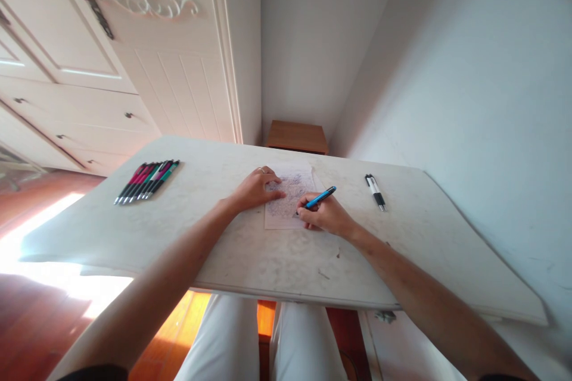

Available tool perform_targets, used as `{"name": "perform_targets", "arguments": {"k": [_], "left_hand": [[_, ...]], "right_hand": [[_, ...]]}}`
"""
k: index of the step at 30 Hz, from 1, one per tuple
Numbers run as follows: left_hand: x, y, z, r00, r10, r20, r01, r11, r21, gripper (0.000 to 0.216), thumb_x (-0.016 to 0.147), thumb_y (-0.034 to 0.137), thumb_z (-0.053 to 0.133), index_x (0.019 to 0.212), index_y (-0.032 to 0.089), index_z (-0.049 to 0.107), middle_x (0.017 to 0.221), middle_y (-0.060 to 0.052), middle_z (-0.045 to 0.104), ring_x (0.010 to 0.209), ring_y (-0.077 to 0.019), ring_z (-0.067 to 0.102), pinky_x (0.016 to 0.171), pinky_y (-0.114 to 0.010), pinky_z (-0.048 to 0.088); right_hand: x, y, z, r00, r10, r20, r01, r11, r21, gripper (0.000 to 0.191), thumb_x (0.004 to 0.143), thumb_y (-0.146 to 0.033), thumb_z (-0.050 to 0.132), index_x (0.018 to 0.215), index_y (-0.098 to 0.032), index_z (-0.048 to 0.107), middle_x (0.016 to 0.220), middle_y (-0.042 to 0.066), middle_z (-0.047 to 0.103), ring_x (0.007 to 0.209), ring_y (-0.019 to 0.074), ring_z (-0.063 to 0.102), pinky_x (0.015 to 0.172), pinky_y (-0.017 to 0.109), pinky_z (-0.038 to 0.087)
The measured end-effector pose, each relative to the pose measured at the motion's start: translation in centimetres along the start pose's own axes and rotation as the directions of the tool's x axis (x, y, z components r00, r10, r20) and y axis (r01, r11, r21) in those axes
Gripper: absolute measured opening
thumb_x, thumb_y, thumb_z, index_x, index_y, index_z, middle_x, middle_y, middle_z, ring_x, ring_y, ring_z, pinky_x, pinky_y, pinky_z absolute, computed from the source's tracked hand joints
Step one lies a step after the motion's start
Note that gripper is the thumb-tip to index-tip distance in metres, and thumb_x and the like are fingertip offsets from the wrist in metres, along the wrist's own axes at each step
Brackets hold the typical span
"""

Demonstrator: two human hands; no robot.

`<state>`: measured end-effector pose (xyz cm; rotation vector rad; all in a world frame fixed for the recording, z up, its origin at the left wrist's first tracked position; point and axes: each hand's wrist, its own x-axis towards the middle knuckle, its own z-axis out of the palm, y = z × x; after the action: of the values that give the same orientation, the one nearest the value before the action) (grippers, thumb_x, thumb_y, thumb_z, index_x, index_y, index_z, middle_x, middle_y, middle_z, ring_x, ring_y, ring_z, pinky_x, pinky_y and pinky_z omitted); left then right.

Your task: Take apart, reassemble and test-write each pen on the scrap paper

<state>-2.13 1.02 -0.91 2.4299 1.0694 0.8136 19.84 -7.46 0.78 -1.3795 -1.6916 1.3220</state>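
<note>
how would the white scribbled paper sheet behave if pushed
The white scribbled paper sheet is probably light and floppy, as it lies thin and flat on the white tabletop. A push might buckle it rather than slide it, since the left hand rests partly on it.

Just one camera here, worn on the person's head, facing forward and tipped well down. It sits close above the tabletop (232, 259), near enough that the left forearm (165, 274) and right forearm (424, 289) run in large from the lower corners. The paper (286, 205) falls near mid-view; the wide view also catches the cabinet (179, 77) leftward and wall (482, 101) rightward.
</note>
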Motion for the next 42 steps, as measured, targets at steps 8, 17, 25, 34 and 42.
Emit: {"name": "perform_targets", "arguments": {"k": [8, 17, 25, 34, 42], "left_hand": [[-0.04, -0.37, 0.23, 1.0, -0.012, 0.005, 0.012, 1.0, 0.002, 0.042, 0.075, 0.052, 0.071, 0.1, 0.018, 0.074, 0.101, -0.01, 0.065, 0.089, -0.0216, 0.062, 0.086, -0.034, 0.051], [-0.01, -0.29, 0.18, 1.0, -0.025, 0.007, 0.025, 1.0, -0.005, 0.041, 0.074, 0.051, 0.072, 0.098, 0.018, 0.074, 0.101, -0.009, 0.065, 0.089, -0.0219, 0.062, 0.085, -0.034, 0.051], [-0.04, -0.23, 0.15, 0.999, -0.032, 0.009, 0.032, 0.999, -0.013, 0.042, 0.074, 0.052, 0.072, 0.098, 0.018, 0.074, 0.102, -0.01, 0.065, 0.092, -0.0227, 0.062, 0.087, -0.036, 0.05], [-0.06, -0.25, 0.08, 1.0, -0.003, 0.009, 0.003, 1.0, 0.002, 0.04, 0.075, 0.052, 0.07, 0.098, 0.019, 0.074, 0.101, -0.009, 0.066, 0.1, -0.0244, 0.061, 0.094, -0.037, 0.047], [-0.04, -0.08, 0.01, 1.0, -0.015, 0.018, 0.015, 1.0, 0.016, 0.04, 0.076, 0.052, 0.07, 0.098, 0.019, 0.074, 0.102, -0.01, 0.066, 0.1, -0.0249, 0.061, 0.095, -0.037, 0.047]], "right_hand": [[-0.03, -0.01, 0.03, 1.0, 0.003, 0.004, -0.003, 1.0, -0.008, 0.011, 0.071, -0.027, 0.066, 0.076, -0.018, 0.062, 0.055, -0.003, 0.06, 0.05, 0.0118, 0.061, 0.043, 0.018, 0.049], [0.02, 0.18, -0.01, 1.0, -0.018, 0.0, 0.018, 1.0, -0.016, 0.009, 0.072, -0.025, 0.065, 0.076, -0.018, 0.061, 0.054, -0.003, 0.061, 0.049, 0.0117, 0.062, 0.042, 0.017, 0.049], [0.08, 0.08, -0.12, 1.0, -0.002, -0.021, 0.002, 1.0, -0.03, 0.007, 0.071, -0.023, 0.063, 0.075, -0.018, 0.061, 0.05, -0.003, 0.06, 0.046, 0.0124, 0.062, 0.04, 0.017, 0.047], [0.31, 0.19, 0.08, 0.998, 0.024, -0.056, -0.023, 1.0, 0.009, 0.011, 0.072, -0.027, 0.064, 0.077, -0.017, 0.061, 0.052, -0.002, 0.061, 0.045, 0.0109, 0.061, 0.039, 0.015, 0.045], [0.22, 0.36, 0.13, 0.999, 0.008, -0.043, -0.009, 1.0, -0.006, 0.011, 0.073, -0.028, 0.065, 0.077, -0.018, 0.063, 0.051, -0.003, 0.061, 0.044, 0.01, 0.058, 0.04, 0.016, 0.046]]}}
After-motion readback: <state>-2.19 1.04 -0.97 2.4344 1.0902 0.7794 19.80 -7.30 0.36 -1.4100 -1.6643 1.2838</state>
